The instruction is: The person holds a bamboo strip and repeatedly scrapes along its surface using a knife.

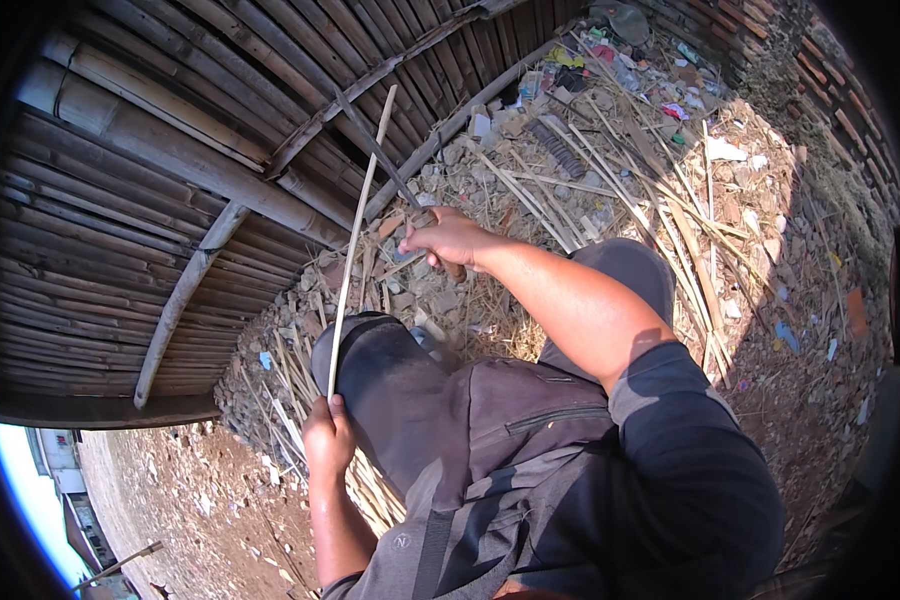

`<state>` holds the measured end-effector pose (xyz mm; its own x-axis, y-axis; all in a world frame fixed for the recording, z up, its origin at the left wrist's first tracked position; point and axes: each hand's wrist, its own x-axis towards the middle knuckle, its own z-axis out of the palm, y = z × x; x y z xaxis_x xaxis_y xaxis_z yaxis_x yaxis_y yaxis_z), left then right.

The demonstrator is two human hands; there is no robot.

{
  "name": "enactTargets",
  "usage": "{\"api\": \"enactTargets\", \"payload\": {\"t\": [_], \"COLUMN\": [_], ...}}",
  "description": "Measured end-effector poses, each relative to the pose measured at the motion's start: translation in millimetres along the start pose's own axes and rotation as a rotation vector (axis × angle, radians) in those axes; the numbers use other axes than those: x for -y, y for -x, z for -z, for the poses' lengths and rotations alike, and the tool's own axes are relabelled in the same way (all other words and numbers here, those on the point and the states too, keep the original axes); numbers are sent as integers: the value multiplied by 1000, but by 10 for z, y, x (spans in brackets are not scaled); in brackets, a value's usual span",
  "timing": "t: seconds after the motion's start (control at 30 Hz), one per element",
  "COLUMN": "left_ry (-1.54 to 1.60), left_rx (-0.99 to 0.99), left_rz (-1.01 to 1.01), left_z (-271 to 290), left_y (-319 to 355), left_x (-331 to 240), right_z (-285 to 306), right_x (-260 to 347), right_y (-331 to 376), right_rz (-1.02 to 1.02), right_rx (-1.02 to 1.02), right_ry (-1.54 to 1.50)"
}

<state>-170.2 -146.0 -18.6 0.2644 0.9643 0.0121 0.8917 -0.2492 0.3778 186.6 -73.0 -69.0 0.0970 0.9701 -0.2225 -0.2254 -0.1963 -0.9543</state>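
Note:
My left hand [328, 436] grips the near end of a long thin pale bamboo strip [358, 232] that runs up toward the bamboo wall. My right hand [448, 240] is closed on the wooden handle of a long dark blade [378, 152], which lies across the strip near its upper part. Both hands work over my knees, in dark grey trousers [410, 400].
A wall of split bamboo slats [170, 180] fills the upper left. Loose bamboo strips and scraps [610, 170] lie on rubble and litter ahead. A brick wall [830, 90] stands at the upper right. Bare dirt ground [180, 500] spreads at the lower left.

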Motion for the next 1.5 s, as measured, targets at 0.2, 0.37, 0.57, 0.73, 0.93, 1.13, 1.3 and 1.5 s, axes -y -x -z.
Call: {"api": "enactTargets", "payload": {"t": [0.2, 0.37, 0.57, 0.73, 0.93, 1.13, 1.3, 1.5], "left_ry": [-33, -89, -107, -112, -108, -13, -64, -71], "left_rx": [2, -13, 52, 64, 92, 97, 113, 127], "left_rz": [16, -28, -64, -57, -72, 18, 82, 84], "left_z": [3, 6, 71, 89, 116, 127, 202, 185], "left_y": [12, 14, 45, 76, 127, 339, 590, 574], "left_x": [-18, -41, -126, -155, -176, 114, 340, 256], "right_z": [-74, -84, -101, -94, -62, 114, 364, 171], "right_x": [115, 64, 147, 121, 32, 205, 312, 460], "right_y": [81, 43, 107, 88, 14, 16, -14, 175], "right_rz": [7, 28, 93, 125, 63, 154, 211, 170], "right_rx": [64, 80, 140, 159, 167, 100, -198, -568], "right_ry": [-202, -232, -96, -45, 8, 14, 206, 830]}}
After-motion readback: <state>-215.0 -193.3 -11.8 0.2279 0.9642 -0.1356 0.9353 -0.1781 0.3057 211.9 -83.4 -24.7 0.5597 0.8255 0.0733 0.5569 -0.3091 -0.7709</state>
